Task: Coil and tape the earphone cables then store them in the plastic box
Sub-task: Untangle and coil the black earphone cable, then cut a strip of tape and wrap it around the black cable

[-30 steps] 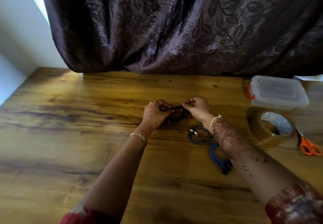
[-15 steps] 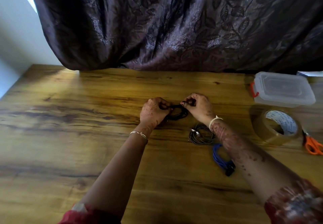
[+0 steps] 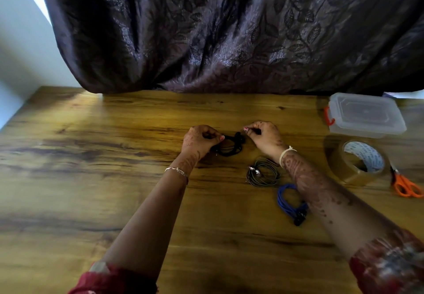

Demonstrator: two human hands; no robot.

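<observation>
The black earphone cable (image 3: 231,146) lies near the middle of the tabletop (image 3: 91,156), half bundled. One side of it is gripped by the curled fingers of the left hand (image 3: 199,140). What appears to be its loose end is pinched by the right hand (image 3: 263,135), though the grip is partly hidden.

If either grip is eased before tape is applied, the springy loops are likely to uncoil or tangle at the small knot seen on the far side. A hard pull on the end could tighten that knot.

The cable is thin, matte and limp. A grey coil (image 3: 263,175) with shiny metal buds and a blue coil (image 3: 289,202) lie nearer the front edge. Toward the far right corner, a translucent, rounded plastic box (image 3: 364,114) is seen closed, so it must be opened before storing. Beside it sit a glossy brown tape roll (image 3: 358,163) and orange-handled scissors (image 3: 406,185).
</observation>
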